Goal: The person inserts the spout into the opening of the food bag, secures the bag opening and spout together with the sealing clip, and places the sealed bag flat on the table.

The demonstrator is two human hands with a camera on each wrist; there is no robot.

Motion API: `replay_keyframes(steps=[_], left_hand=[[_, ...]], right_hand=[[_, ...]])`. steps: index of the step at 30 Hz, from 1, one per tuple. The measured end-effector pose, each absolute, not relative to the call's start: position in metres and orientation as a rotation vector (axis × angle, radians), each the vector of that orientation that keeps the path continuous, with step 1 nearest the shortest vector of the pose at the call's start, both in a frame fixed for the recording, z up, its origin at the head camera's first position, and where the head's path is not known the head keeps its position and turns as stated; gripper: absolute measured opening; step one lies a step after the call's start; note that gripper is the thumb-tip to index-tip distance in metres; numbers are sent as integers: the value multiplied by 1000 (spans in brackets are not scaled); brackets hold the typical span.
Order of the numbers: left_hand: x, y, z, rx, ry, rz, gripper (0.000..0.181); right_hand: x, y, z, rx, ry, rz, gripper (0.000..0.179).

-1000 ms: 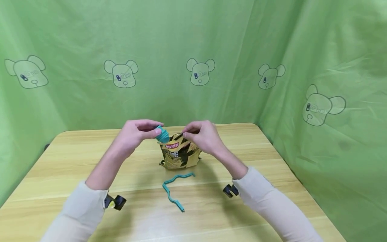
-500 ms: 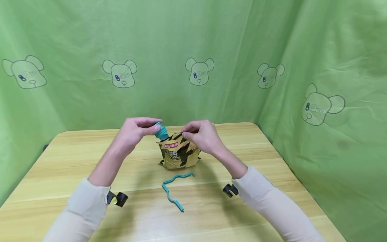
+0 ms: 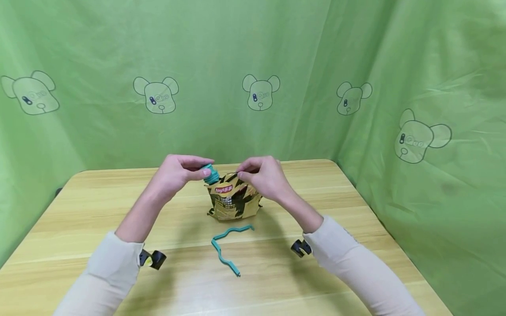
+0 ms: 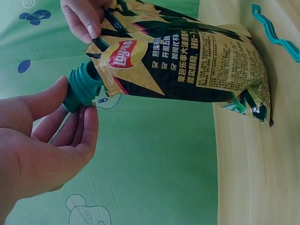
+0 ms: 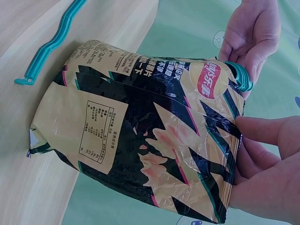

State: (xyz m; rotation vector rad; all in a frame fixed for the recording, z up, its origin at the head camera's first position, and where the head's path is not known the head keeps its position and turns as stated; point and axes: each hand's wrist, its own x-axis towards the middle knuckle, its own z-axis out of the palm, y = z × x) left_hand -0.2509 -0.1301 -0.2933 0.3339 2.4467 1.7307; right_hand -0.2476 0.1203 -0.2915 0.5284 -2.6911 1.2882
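My left hand (image 3: 172, 177) pinches a teal threaded spout (image 4: 80, 89) between thumb and fingers. In the left wrist view the spout's narrower end meets the open left corner of a gold and black chip bag (image 4: 173, 65), partly hidden by the bag's edge. The bag (image 3: 237, 204) stands upright on the table. My right hand (image 3: 268, 177) pinches its top edge with thumb and fingertips, right of the spout. In the right wrist view the right hand (image 5: 276, 161) is at the bag's rim, and the ribbed spout (image 5: 241, 76) shows beside the left fingers.
A thin, bent teal strip (image 3: 218, 250), like a clip bar, lies on the wooden table (image 3: 99, 228) in front of the bag. Green curtains (image 3: 205, 52) printed with bear heads stand behind and at the sides.
My left hand first lifts slightly, then lowers a little; the spout turns more upright and its lower end passes from in front of the bag to its open corner. The right hand stays nearly still.
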Motion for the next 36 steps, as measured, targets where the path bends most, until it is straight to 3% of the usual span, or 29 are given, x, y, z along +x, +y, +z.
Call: replay_keyframes(steps=[36], left_hand=[[-247,-127,-294,347,2505,1647,36]], right_hand=[[-249,118,-292,490,-2693,1301,6]])
